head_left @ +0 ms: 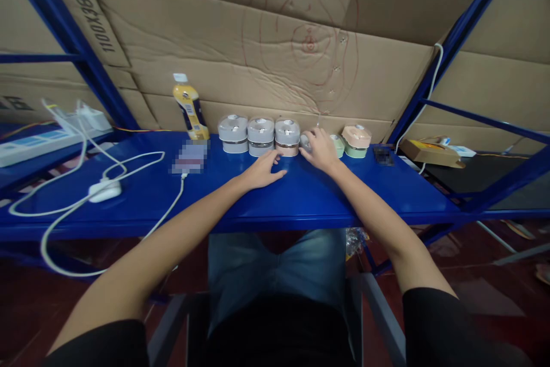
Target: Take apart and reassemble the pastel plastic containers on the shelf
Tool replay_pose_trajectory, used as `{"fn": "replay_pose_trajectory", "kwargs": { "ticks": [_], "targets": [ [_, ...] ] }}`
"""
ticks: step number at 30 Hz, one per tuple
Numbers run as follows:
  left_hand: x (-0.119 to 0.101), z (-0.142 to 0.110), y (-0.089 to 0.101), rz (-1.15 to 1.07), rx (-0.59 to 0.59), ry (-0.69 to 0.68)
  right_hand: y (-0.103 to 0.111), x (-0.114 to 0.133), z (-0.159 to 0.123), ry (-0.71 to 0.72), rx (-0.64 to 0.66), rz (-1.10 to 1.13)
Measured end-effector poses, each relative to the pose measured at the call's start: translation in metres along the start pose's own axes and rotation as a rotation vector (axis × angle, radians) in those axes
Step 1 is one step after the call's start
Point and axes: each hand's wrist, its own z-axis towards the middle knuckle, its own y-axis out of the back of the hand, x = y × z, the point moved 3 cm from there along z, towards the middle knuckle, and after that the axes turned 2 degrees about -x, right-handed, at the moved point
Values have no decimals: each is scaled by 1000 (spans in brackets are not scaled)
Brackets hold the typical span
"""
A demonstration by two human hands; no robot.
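Small lidded containers stand in a row at the back of the blue shelf (301, 201): three with grey lids (260, 133), then one partly hidden under my right hand, a green one (338, 144) and a peach-lidded one (356, 139). My right hand (320, 149) curls over the hidden grey container (305, 141), fingers wrapped on it. My left hand (263, 171) lies flat on the shelf in front of the third grey-lidded container, fingers stretched out, holding nothing.
A yellow drink bottle (190, 108) stands left of the row. A blurred flat object (189, 157) with a white cable (129, 184) and a white adapter (104, 190) lies to the left. A power strip (38, 143) lies far left. Cardboard sheets (275, 40) line the back. A tape dispenser (432, 151) sits at right.
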Motion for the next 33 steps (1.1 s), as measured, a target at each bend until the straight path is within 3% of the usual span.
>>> {"fn": "replay_pose_trajectory", "kwargs": {
  "ticks": [6, 11, 17, 22, 24, 27, 30, 33],
  "targets": [
    [4, 0, -2, 1, -11, -15, -34, 30, 55, 82, -1, 9],
    [4, 0, -2, -7, -19, -15, -51, 41, 59, 132, -12, -40],
    [3, 0, 3, -121, -102, 28, -35, 24, 39, 127, -126, 91],
    [4, 6, 10, -621, -252, 236, -11, -14, 26, 28, -324, 583],
    [4, 9, 12, -883, -233, 307, -6, -21, 16, 71, -261, 847],
    [0, 9, 14, -1131, -86, 346, -4, -16, 0, 170, -32, 1105],
    [-4, 3, 18, -1103, 16, 362, -4, -6, -10, 224, 139, 1178],
    [-5, -3, 24, -879, -62, 347, -10, 1, -13, 235, 273, 1119]
  ]
}}
